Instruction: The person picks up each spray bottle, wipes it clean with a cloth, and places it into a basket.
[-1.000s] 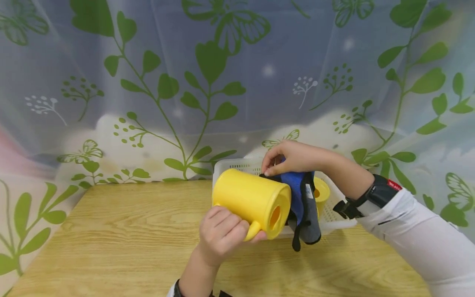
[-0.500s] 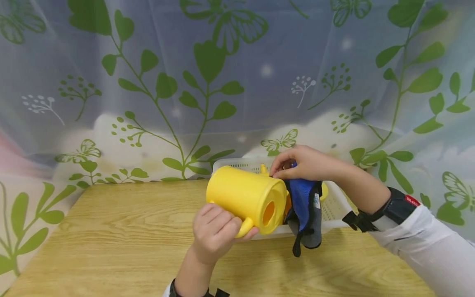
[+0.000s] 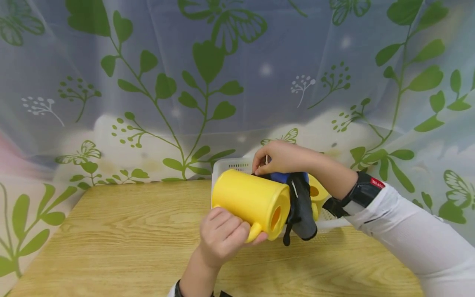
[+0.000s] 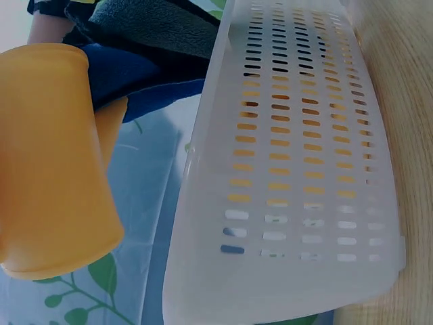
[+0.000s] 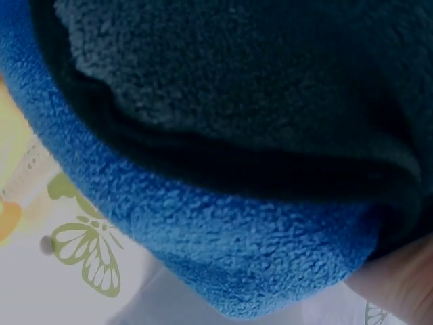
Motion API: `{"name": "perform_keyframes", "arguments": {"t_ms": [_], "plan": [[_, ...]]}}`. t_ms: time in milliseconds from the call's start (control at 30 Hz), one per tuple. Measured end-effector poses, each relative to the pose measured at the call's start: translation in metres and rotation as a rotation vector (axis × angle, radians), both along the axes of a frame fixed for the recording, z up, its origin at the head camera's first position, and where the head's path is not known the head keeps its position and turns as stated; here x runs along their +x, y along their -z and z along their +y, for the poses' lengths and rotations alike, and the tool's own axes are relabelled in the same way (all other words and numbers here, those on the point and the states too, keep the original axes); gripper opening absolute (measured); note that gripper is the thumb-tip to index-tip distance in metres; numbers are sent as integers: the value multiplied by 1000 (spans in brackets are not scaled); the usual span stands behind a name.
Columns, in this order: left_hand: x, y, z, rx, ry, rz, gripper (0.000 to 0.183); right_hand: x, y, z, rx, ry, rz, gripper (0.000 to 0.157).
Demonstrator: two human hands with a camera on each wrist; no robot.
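Observation:
My left hand [image 3: 224,237] grips the handle of a yellow watering can [image 3: 248,200], tipped on its side above the near edge of a white basket [image 3: 222,166]. The half-open top faces right. My right hand [image 3: 283,159] pinches a blue and grey cloth [image 3: 303,208] with black edging at the can's far side. The cloth's loose end hangs over the basket's front rim. Seen from the left wrist, the cloth [image 4: 155,34] lies against the can [image 4: 54,162], over its spout [image 4: 111,128]. Blue and dark plush fabric [image 5: 203,237] fills most of the right wrist view.
Inside the basket, a second yellow can [image 3: 320,193] with an opening in its top stands behind the cloth. The basket rests on a wood-grain table [image 3: 130,235]. A curtain [image 3: 156,103] printed with green leaves and butterflies hangs behind the table.
My right hand went right with the cloth, then came back left along the can's far side. The can shifted slightly left and back. My left hand keeps its grip on the handle.

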State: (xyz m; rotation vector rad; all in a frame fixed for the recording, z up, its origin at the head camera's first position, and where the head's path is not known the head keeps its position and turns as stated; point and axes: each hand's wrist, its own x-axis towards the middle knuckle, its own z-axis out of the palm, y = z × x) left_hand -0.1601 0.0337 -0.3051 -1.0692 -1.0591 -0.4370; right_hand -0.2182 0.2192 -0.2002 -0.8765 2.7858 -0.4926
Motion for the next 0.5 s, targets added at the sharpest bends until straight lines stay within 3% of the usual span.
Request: {"name": "perform_keyframes", "arguments": {"t_ms": [167,500], "plan": [[-4,3,-3,48,19,-66,44,0,2,0,5,-2,13,5],[-11,5,-9,87,30,-53,45,4,9,26,23,19,101,4]]}}
